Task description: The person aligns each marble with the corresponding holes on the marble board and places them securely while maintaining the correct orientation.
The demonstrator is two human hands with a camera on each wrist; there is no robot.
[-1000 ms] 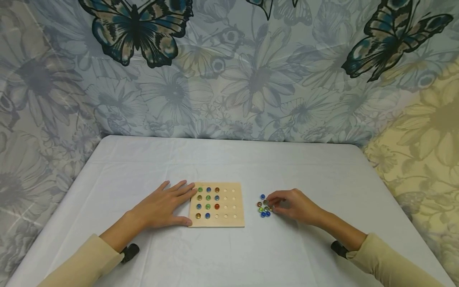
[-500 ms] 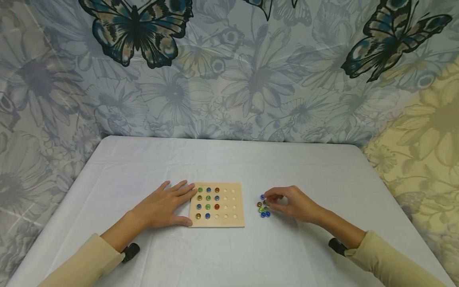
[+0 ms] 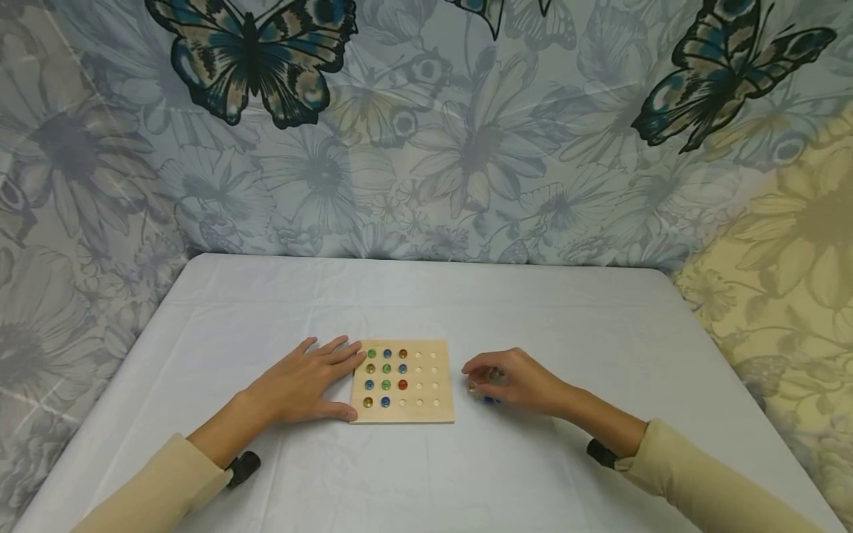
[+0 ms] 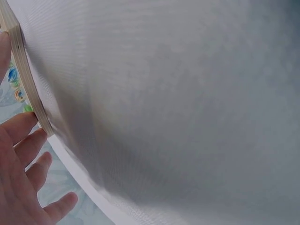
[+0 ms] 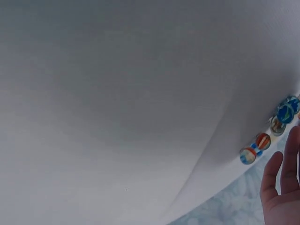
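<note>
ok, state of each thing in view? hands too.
Wooden board: flat, nine holes empty, eleven filled.
Board marbles: seated in holes.
Left hand: fingers spread, touching the board's left edge.
White cloth: spread out, lightly creased.
Loose marbles: clustered on cloth, partly hidden in head view.
Right hand: fingers curled, apparently pinching one marble.

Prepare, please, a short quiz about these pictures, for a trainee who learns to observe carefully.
1. Which hand touches the wooden board: A) left, B) right, C) neither?
2. True or false: in the head view, the two rightmost columns of holes are unfilled.
3. How many marbles sit in the board?

Key:
1. A; the left hand rests at its edge, while the right hand is apart from it.
2. True.
3. Eleven.
</note>
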